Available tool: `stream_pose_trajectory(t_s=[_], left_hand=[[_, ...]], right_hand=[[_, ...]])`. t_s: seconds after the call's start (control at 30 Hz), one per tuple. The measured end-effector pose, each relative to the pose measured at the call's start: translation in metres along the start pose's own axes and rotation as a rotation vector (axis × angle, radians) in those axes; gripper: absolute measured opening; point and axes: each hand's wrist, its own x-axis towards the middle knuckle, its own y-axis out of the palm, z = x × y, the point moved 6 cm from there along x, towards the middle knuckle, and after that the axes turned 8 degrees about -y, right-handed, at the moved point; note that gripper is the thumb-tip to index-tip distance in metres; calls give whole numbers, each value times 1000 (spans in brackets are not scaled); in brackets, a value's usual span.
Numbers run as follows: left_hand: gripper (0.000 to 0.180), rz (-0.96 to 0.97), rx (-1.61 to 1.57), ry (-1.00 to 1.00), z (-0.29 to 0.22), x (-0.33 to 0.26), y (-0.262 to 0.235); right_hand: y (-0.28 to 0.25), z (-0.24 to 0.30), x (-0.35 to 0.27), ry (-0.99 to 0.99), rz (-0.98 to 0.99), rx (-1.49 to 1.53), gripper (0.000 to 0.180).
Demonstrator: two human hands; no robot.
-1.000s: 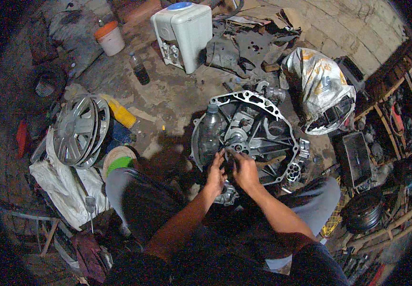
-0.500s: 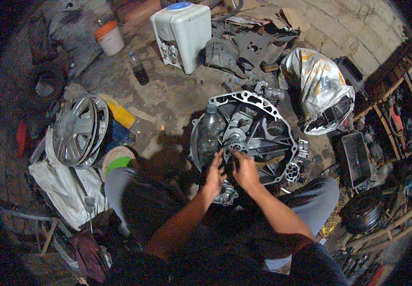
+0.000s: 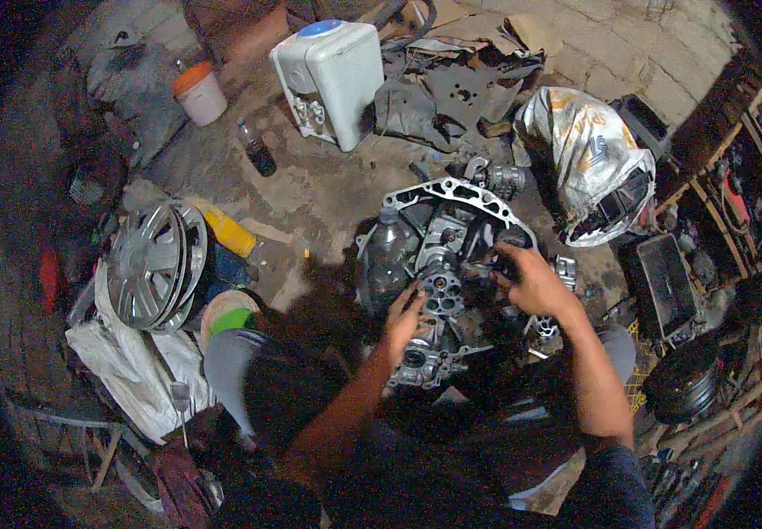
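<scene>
Between my knees lies a large, open metal gearbox housing [image 3: 460, 188] with a holed rim. At its centre a round metal part with several holes [image 3: 442, 294] faces up. Along the left edge of this round part are the fingers of my left hand [image 3: 405, 324], fairly straight, with nothing visible in them. Over the housing's right side hovers my right hand [image 3: 531, 280], its fingers bent together; whatever they pinch is too small and dark to make out. A clear plastic bottle [image 3: 389, 251] stands by the housing's left rim.
Behind the housing sits a geared metal part [image 3: 506, 182]. A white water dispenser [image 3: 332, 84], a dark-filled bottle [image 3: 257, 152] and an orange-lidded bucket [image 3: 200, 95] stand farther back. Wheel covers [image 3: 145, 264] are at left; a white sack [image 3: 579, 150] and black tray [image 3: 665, 282] at right.
My right hand has moved off the central round part to the right, uncovering its holes. My left hand has stayed beside that part. The whole view has shifted slightly.
</scene>
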Motion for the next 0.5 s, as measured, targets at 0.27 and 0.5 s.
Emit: stream_pose_trajectory(t_s=[0.27, 0.5], left_hand=[[68, 25, 1246, 376, -78, -47, 11], [67, 200, 1425, 826, -123, -46, 19]], right_hand=[[46, -79, 27, -241, 146, -228, 37], [59, -39, 43, -163, -29, -222, 53]])
